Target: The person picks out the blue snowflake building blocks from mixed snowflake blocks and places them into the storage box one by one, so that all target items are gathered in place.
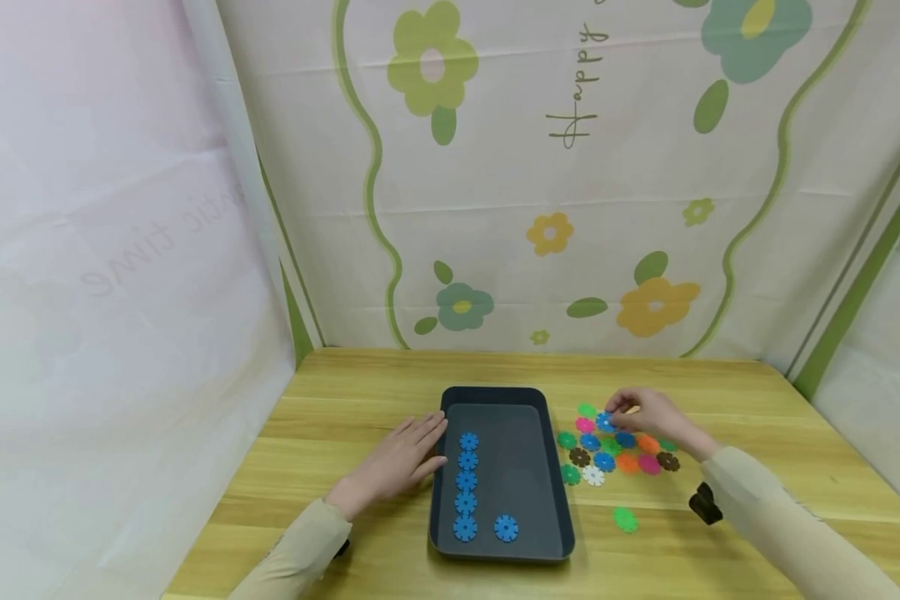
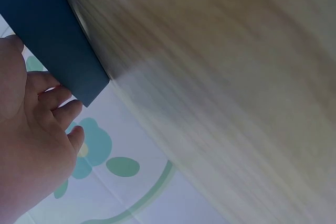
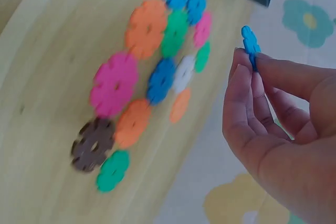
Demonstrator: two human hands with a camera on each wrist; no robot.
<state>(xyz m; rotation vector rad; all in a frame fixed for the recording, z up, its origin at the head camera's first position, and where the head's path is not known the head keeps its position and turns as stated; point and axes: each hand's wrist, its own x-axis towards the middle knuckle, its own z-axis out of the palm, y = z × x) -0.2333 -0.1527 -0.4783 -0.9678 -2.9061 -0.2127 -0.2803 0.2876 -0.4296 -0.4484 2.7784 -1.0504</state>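
Note:
A dark grey tray [image 1: 521, 458] lies in the middle of the table. Along its left side runs a column of several blue notched plastic discs [image 1: 466, 481], with one more blue disc [image 1: 506, 528] apart at the lower right. My left hand [image 1: 393, 467] touches the tray's left rim with extended fingers; the left wrist view shows them against the tray's outer wall [image 2: 50, 35]. Right of the tray, my right hand [image 1: 648, 414] pinches a blue disc [image 3: 249, 41] between thumb and fingertips, raised over the loose discs in the right wrist view.
Loose notched discs in green, pink, orange, brown, white and blue lie right of the tray, such as a white disc [image 1: 593, 476]. A light green disc [image 1: 626, 520] lies nearer the front. A flowered cloth [image 1: 480, 175] hangs behind the wooden table [image 1: 375, 375].

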